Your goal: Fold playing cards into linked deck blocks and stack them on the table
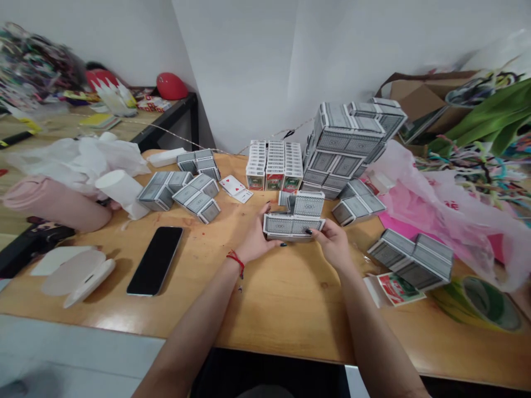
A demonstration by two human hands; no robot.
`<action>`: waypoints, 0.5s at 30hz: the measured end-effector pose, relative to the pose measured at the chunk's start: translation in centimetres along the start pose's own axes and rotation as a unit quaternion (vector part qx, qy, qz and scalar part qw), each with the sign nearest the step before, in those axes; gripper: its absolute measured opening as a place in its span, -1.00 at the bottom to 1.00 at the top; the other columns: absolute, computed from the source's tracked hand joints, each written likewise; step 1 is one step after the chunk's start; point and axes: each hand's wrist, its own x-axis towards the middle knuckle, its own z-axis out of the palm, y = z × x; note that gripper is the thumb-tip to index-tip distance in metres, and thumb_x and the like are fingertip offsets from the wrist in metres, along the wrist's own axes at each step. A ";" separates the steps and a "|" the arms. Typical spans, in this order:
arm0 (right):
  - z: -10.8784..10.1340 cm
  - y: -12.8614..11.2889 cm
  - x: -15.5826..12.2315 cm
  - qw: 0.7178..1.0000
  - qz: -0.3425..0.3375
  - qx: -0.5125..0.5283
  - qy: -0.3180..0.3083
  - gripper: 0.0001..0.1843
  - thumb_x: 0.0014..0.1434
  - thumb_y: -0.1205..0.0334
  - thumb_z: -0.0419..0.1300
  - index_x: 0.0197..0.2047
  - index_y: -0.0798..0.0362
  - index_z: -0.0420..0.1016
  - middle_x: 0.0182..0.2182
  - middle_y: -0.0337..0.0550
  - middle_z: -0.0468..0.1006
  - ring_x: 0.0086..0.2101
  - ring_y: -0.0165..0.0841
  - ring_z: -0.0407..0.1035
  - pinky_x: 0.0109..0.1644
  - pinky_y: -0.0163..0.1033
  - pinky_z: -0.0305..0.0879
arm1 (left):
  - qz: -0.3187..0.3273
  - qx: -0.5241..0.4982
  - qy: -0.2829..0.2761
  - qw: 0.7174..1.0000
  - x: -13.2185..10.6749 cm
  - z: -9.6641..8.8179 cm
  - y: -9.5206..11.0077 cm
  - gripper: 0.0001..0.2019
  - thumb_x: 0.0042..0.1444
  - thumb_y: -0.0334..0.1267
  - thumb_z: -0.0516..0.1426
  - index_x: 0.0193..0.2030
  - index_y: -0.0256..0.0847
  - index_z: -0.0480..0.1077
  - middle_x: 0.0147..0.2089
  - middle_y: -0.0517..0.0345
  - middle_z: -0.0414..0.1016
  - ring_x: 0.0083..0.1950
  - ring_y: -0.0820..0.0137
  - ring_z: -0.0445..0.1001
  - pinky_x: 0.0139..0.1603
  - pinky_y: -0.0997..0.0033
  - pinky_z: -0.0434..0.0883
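Both my hands grip a flat block of grey-backed card decks [292,225] just above the wooden table [265,298]. My left hand [255,240] closes on its left end, a red cord round the wrist. My right hand [332,243] pinches its right end. Another deck [307,204] sits on top of the block at the back. Behind it stands a tall stack of grey decks [350,146] and a row of upright boxed decks [274,165].
A black phone [155,260] lies left of my hands. Joined deck blocks lie at the left [182,193] and right [415,258]. Loose cards [235,188], a tape roll [481,304], a pink plastic bag [431,210] and white bags [83,155] surround the work area.
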 end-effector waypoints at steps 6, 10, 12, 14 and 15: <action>0.8 -0.3 0.1 0.997 -0.002 0.063 0.047 -0.72 -0.03 0.13 0.20 -0.23 0.02 0.36 -0.28 -0.14 0.48 -0.28 -0.33 0.36 -0.19 -0.18 0.31 | -0.039 0.001 0.010 0.999 -0.4 0.4 -0.1 -0.31 -0.29 -0.29 0.29 0.02 -0.21 0.09 -0.04 -0.04 0.31 -0.03 0.26 0.36 -0.02 0.13 0.32; 1.7 -0.2 0.1 0.994 -0.021 0.080 0.068 -0.38 -0.05 0.12 0.23 0.09 -0.11 0.13 0.01 -0.07 0.31 -0.06 -0.29 0.27 -0.06 -0.12 0.29 | -0.013 0.013 0.078 0.997 -0.5 0.0 0.7 -0.29 -0.26 -0.23 0.29 0.05 -0.21 0.05 0.05 -0.10 0.21 0.06 0.24 0.29 0.04 0.18 0.29; 2.3 -0.3 -0.1 0.993 -0.025 0.105 0.046 -0.16 -0.10 0.09 0.27 0.19 -0.20 -0.09 0.11 -0.05 0.18 0.03 -0.26 0.20 -0.03 -0.07 0.28 | 0.000 0.034 0.089 0.995 -0.6 -0.1 1.3 -0.31 -0.23 -0.21 0.27 0.05 -0.19 0.05 0.06 -0.09 0.20 0.09 0.24 0.27 0.05 0.17 0.28; 2.9 -0.4 -0.4 0.991 -0.024 0.130 0.018 0.02 -0.16 0.08 0.31 0.22 -0.27 -0.29 0.18 -0.03 0.05 0.09 -0.22 0.12 -0.02 -0.03 0.27 | 0.030 0.054 0.083 0.995 -0.7 -0.1 1.9 -0.34 -0.21 -0.20 0.26 0.04 -0.19 0.06 0.06 -0.08 0.22 0.10 0.23 0.25 0.07 0.15 0.27; 3.2 -0.4 -0.6 0.991 -0.021 0.135 0.009 0.10 -0.19 0.08 0.33 0.22 -0.29 -0.37 0.19 -0.02 0.00 0.10 -0.21 0.09 -0.02 0.00 0.26 | 0.050 0.063 0.077 0.994 -0.8 -0.1 2.1 -0.35 -0.20 -0.21 0.26 0.04 -0.18 0.07 0.06 -0.08 0.22 0.11 0.23 0.25 0.07 0.13 0.27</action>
